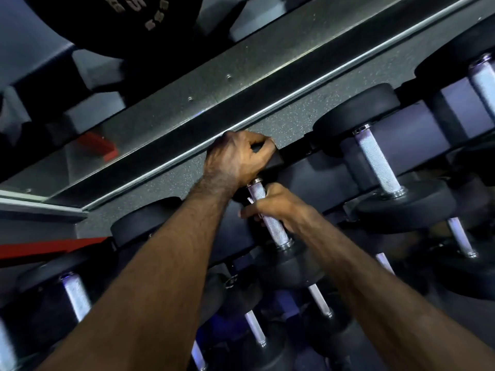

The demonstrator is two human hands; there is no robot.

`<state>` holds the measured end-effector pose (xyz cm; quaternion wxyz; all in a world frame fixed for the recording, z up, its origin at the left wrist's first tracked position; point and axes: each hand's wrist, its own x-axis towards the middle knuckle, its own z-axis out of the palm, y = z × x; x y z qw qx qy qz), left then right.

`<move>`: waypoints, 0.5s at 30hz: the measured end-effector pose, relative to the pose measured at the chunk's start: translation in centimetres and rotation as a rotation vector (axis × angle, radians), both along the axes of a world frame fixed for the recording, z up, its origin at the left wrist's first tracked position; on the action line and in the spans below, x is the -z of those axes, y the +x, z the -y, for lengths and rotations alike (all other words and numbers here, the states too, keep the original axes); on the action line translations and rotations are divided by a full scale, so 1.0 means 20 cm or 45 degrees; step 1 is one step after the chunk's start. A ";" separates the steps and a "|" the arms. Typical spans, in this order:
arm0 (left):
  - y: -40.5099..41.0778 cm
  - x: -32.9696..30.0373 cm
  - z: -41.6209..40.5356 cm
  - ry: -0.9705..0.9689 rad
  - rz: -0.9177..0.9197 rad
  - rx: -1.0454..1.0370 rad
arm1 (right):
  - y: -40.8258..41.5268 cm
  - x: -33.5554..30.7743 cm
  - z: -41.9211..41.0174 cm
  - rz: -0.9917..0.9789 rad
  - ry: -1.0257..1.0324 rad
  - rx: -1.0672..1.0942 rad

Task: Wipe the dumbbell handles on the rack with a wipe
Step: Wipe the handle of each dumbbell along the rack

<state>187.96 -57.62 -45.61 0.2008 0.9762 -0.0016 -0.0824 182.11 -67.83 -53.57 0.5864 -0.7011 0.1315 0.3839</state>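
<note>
A black dumbbell with a knurled silver handle (272, 227) lies on the top tier of the rack, at the middle of the view. My left hand (237, 156) grips the dumbbell's far head (278, 159), fingers curled over its top edge. My right hand (278, 207) is wrapped round the upper part of the handle. A small white sliver (250, 200) shows at my right fingertips; it may be the wipe, but most of it is hidden. The near head (281, 266) sits below my right wrist.
More black dumbbells fill the rack: one to the right (377, 164), one at far right (484, 84), one to the left (76, 295), and several on the lower tier (318, 301). A mirror with a metal frame (187, 124) runs behind the rack, above speckled flooring (289, 124).
</note>
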 end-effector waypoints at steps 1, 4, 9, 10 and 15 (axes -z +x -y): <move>0.00 0.00 0.00 -0.002 -0.002 0.004 | -0.02 0.01 -0.01 0.048 -0.076 -0.007; -0.01 0.00 0.00 -0.006 0.009 0.002 | -0.13 0.03 0.05 0.095 -0.244 -0.031; 0.00 0.00 -0.01 0.003 0.022 -0.009 | -0.01 -0.03 0.01 0.147 -0.295 0.060; 0.00 0.00 -0.01 -0.003 0.025 -0.011 | 0.01 -0.03 -0.01 0.140 -0.269 0.090; 0.00 -0.01 0.00 -0.004 0.036 -0.006 | -0.12 -0.02 0.07 0.039 -0.146 -0.067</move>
